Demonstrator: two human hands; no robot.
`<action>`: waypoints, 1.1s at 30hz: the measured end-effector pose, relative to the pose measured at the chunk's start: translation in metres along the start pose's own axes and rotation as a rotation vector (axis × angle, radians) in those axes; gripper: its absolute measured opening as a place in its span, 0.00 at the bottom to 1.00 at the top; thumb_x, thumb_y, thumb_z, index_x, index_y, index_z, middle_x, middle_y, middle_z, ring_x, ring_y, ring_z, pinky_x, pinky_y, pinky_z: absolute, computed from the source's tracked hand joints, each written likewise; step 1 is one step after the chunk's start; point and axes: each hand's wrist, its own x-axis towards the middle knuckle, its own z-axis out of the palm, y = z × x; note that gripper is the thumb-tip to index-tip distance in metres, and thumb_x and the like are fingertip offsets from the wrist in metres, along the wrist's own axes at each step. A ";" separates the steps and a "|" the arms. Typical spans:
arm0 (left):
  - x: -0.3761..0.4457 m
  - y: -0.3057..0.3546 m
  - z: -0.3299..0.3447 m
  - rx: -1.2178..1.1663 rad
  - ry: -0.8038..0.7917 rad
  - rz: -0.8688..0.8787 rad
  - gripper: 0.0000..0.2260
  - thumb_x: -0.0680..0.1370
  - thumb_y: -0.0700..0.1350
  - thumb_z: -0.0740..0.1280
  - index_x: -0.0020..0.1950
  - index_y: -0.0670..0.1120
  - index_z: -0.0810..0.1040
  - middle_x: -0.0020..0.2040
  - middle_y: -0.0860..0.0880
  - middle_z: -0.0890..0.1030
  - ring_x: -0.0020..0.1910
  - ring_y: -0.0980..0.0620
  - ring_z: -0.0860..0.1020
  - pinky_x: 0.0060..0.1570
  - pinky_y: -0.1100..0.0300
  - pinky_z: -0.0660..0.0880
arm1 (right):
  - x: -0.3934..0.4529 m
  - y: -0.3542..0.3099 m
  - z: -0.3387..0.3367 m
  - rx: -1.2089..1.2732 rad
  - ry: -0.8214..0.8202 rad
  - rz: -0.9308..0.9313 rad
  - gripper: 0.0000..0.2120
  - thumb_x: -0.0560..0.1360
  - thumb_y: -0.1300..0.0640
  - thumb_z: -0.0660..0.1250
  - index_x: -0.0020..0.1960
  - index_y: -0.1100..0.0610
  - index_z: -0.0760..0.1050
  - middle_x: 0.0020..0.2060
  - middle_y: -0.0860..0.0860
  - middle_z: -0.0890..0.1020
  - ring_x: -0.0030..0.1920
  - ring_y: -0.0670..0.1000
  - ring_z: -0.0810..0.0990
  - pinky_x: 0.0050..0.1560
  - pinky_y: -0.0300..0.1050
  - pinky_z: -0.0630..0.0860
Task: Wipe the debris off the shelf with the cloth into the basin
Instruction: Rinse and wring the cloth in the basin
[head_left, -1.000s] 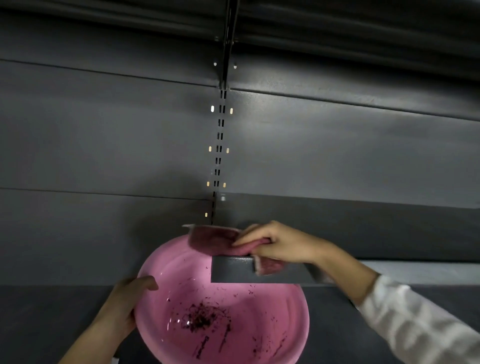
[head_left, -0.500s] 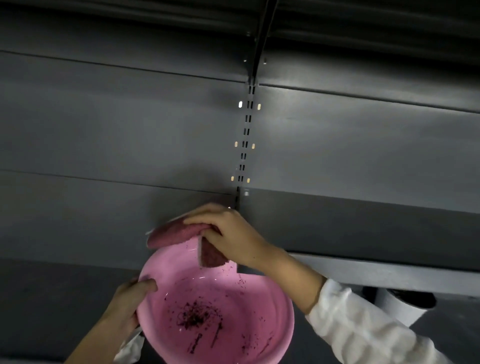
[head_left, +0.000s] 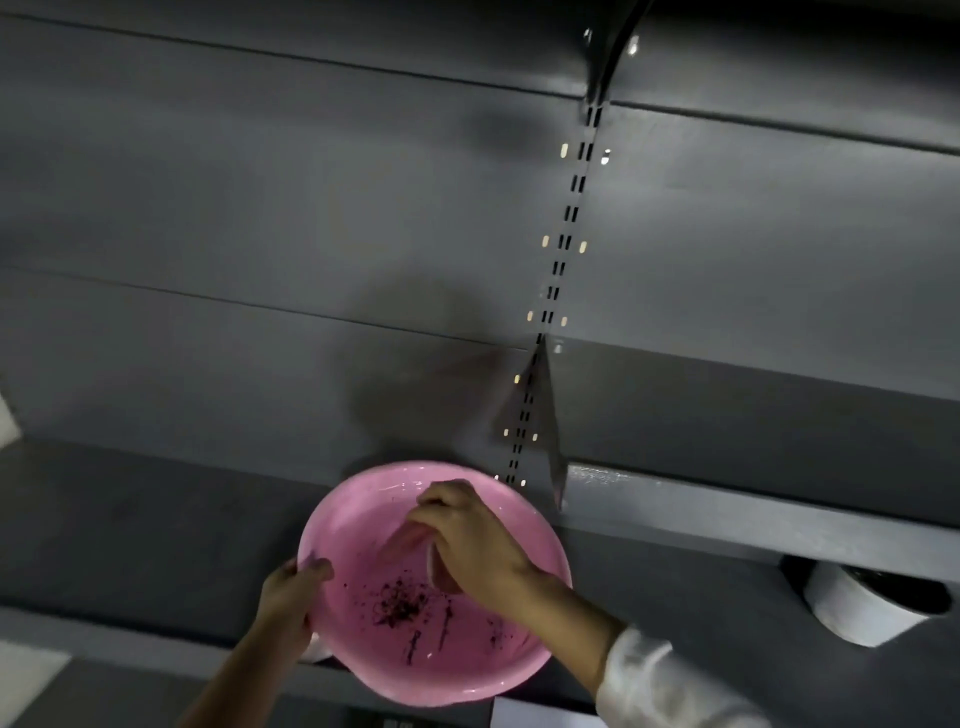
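Note:
A pink basin (head_left: 363, 509) is held at its left rim by my left hand (head_left: 291, 597). Dark debris (head_left: 400, 608) lies scattered on its bottom. My right hand (head_left: 467, 540) is over the basin's middle, fingers pinched on the pink cloth (head_left: 408, 540), which hangs blurred under the hand and blends with the basin. The grey shelf (head_left: 727, 514) ends just right of the basin, at about the height of its far rim.
A slotted upright (head_left: 563, 244) runs down the grey back panel to the shelf's end bracket (head_left: 550, 441). A white round container (head_left: 857, 608) stands below the shelf at the right. Another grey shelf (head_left: 130, 519) stretches to the left behind the basin.
My right hand left the shelf edge with the cloth and dropped down into the basin. The view swung left, so the upright and shelf now sit further right.

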 end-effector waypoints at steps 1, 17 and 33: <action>0.004 -0.001 -0.001 0.013 -0.003 -0.010 0.10 0.72 0.29 0.60 0.52 0.37 0.72 0.41 0.39 0.74 0.46 0.37 0.73 0.46 0.44 0.73 | 0.001 0.006 0.008 -0.058 -0.052 0.014 0.14 0.77 0.63 0.57 0.59 0.60 0.76 0.62 0.54 0.77 0.64 0.51 0.68 0.66 0.39 0.59; 0.075 -0.010 -0.002 0.091 -0.062 -0.032 0.07 0.73 0.31 0.61 0.50 0.37 0.73 0.42 0.37 0.77 0.41 0.40 0.75 0.39 0.52 0.74 | 0.026 0.059 0.068 -0.070 -0.081 0.279 0.12 0.77 0.63 0.59 0.60 0.60 0.72 0.61 0.55 0.75 0.62 0.52 0.72 0.67 0.42 0.68; 0.060 -0.006 0.049 1.054 -0.715 0.526 0.18 0.73 0.50 0.68 0.61 0.47 0.73 0.51 0.54 0.79 0.50 0.56 0.78 0.50 0.67 0.76 | 0.053 0.084 0.056 -0.008 -0.085 0.225 0.09 0.75 0.60 0.63 0.55 0.58 0.76 0.57 0.54 0.75 0.57 0.49 0.74 0.59 0.31 0.64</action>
